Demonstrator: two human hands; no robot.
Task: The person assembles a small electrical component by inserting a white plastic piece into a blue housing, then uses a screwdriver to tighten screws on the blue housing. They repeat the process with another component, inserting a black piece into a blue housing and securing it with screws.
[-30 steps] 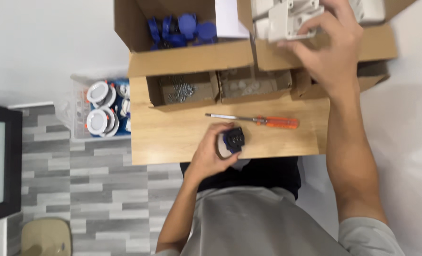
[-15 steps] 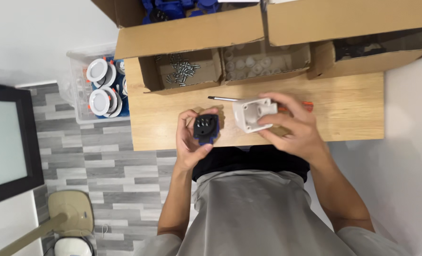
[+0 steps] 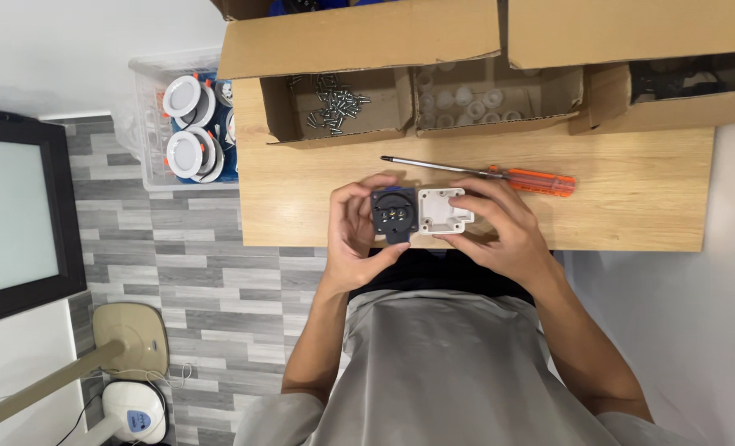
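Head view: at the worktop's (image 3: 632,198) far edge stand three open cardboard trays. The tray at 11 o'clock (image 3: 334,103) holds a heap of small metal screws (image 3: 337,103); the middle tray (image 3: 499,99) holds pale round plastic caps (image 3: 466,101); the tray at 1 o'clock (image 3: 673,91) holds dark parts too shadowed to tell. At 10 o'clock, off the worktop, a clear plastic bin (image 3: 148,124) holds round white light fittings (image 3: 187,124).

Near the worktop's front edge, the left hand (image 3: 352,227) has its grip closed around a dark round socket insert (image 3: 394,213), contact face up toward the camera, a small tab pointing to 6 o'clock. The right hand (image 3: 499,227) grips a white square housing (image 3: 443,210), open side up, touching the insert's 3 o'clock side. Just beyond, an orange-handled screwdriver (image 3: 499,173) lies with its long axis 9 to 3, tip toward 9.
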